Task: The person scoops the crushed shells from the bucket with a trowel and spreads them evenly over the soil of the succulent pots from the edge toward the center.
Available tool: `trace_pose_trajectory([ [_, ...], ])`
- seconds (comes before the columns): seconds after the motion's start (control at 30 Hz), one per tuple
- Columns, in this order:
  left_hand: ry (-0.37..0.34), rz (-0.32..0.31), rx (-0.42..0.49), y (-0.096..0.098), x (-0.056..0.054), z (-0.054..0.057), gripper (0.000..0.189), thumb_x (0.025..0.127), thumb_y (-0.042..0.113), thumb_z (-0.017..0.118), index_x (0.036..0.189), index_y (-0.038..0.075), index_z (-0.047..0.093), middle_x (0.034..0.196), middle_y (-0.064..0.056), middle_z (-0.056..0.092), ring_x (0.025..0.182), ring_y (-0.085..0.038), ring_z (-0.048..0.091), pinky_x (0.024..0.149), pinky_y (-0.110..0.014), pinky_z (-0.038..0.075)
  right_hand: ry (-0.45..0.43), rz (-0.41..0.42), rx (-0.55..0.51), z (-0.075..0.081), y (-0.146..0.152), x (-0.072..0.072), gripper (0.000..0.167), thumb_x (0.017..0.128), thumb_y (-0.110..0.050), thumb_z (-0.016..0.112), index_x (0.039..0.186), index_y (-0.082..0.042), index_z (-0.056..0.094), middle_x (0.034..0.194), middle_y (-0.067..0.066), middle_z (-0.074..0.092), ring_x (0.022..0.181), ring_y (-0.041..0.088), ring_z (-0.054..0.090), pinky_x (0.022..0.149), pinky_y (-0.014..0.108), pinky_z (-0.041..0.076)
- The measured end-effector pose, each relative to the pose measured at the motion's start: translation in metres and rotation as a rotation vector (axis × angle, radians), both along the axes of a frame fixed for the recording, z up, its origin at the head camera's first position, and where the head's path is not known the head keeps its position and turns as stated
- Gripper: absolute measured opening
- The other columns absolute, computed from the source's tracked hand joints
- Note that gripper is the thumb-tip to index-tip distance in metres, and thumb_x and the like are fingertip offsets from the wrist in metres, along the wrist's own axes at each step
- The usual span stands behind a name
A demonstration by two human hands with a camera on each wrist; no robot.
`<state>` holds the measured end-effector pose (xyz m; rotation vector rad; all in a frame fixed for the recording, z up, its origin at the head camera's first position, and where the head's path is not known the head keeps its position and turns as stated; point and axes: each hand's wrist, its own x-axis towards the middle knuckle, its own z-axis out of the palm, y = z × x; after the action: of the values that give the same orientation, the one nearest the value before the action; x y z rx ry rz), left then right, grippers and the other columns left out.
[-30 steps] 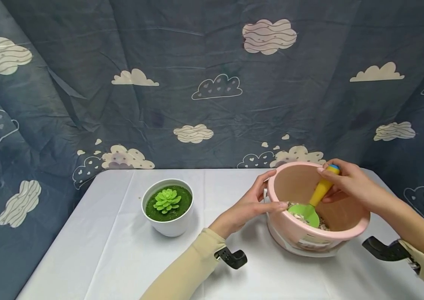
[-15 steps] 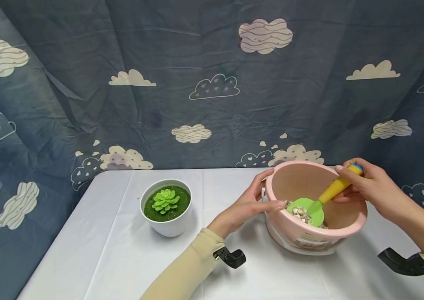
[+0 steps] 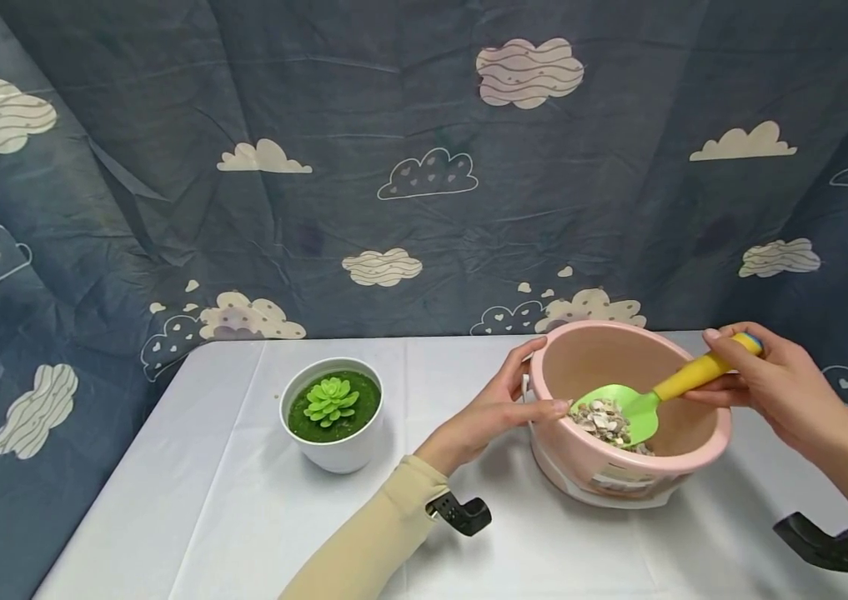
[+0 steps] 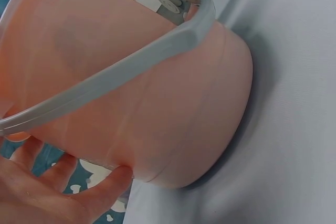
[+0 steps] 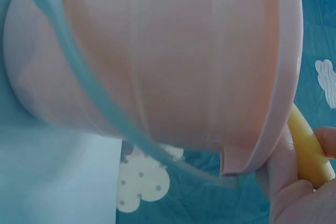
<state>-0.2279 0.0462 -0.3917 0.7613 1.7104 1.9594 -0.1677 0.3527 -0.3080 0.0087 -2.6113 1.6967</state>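
Observation:
A pink bucket [image 3: 592, 460] stands at the right of the table, with small pale gravel bits [image 3: 604, 418] inside. My left hand [image 3: 487, 417] rests against its left side, the thumb at the rim; in the left wrist view, spread fingertips [image 4: 122, 174] press the outer wall. With my right hand [image 3: 776, 379] I hold the yellow handle of a toy shovel [image 3: 704, 371]. Its green blade [image 3: 641, 417] slants down inside the bucket mouth and overlaps a heap of gravel. In the right wrist view, the yellow handle [image 5: 310, 145] shows between my fingers, beyond the rim; the blade is hidden there.
A white pot [image 3: 341, 454] with a green succulent [image 3: 331, 402] stands on the left part of the white-covered table [image 3: 228, 500]. The bucket's grey carrying handle [image 4: 115, 77] hangs down outside its wall. A dark cloud-print cloth [image 3: 303, 225] hangs behind.
My right hand has moved to the right, tilting the shovel flatter, and more gravel shows at its blade. My left hand stays at the bucket.

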Motion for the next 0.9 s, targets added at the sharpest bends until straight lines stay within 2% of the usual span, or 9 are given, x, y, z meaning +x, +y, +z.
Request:
trace_pose_trajectory([
  [0.17, -0.019, -0.006, 0.006, 0.002, 0.0, 0.001, 0.078, 0.086, 0.02, 0.074, 0.147, 0.045, 0.032, 0.148, 0.009, 0.042, 0.137, -0.013, 0.034, 0.096, -0.03, 0.043, 0.017, -0.075, 0.03, -0.003, 0.002, 0.004, 0.035, 0.104, -0.029, 0.049, 0.114, 0.004, 0.039, 0.084, 0.001, 0.061, 0.07, 0.018, 0.072, 0.062, 0.03, 0.057],
  [0.33, -0.029, -0.011, 0.014, 0.004, -0.001, 0.0, 0.078, 0.086, 0.019, 0.073, 0.148, 0.044, 0.032, 0.148, 0.007, 0.041, 0.137, -0.015, 0.035, 0.093, -0.031, 0.045, 0.037, -0.104, -0.017, -0.008, 0.006, 0.01, 0.029, 0.103, -0.03, 0.05, 0.11, -0.003, 0.041, 0.084, -0.001, 0.061, 0.07, 0.018, 0.072, 0.063, 0.028, 0.057],
  [0.5, -0.029, -0.014, 0.011, 0.003, -0.001, -0.001, 0.078, 0.086, 0.019, 0.072, 0.148, 0.043, 0.032, 0.148, 0.007, 0.041, 0.137, -0.013, 0.034, 0.093, -0.03, 0.045, 0.062, -0.165, -0.021, -0.013, 0.007, 0.016, 0.028, 0.102, -0.034, 0.051, 0.109, -0.007, 0.043, 0.085, -0.004, 0.06, 0.069, 0.016, 0.072, 0.063, 0.026, 0.056],
  [0.7, -0.022, -0.023, 0.01, 0.002, 0.0, -0.001, 0.077, 0.086, 0.019, 0.072, 0.148, 0.043, 0.032, 0.149, 0.003, 0.041, 0.138, -0.017, 0.034, 0.097, -0.03, 0.042, 0.074, -0.239, -0.158, -0.019, 0.006, 0.023, 0.027, 0.099, -0.035, 0.057, 0.107, -0.012, 0.044, 0.085, -0.006, 0.059, 0.068, 0.011, 0.071, 0.059, 0.028, 0.056],
  [0.9, -0.022, -0.019, 0.021, 0.001, 0.0, -0.001, 0.078, 0.087, 0.017, 0.071, 0.149, 0.041, 0.031, 0.149, 0.006, 0.04, 0.136, -0.014, 0.036, 0.098, -0.029, 0.043, 0.108, -0.232, -0.279, -0.021, 0.005, 0.026, 0.027, 0.098, -0.034, 0.058, 0.108, -0.013, 0.045, 0.088, -0.003, 0.058, 0.068, 0.012, 0.071, 0.058, 0.029, 0.056],
])
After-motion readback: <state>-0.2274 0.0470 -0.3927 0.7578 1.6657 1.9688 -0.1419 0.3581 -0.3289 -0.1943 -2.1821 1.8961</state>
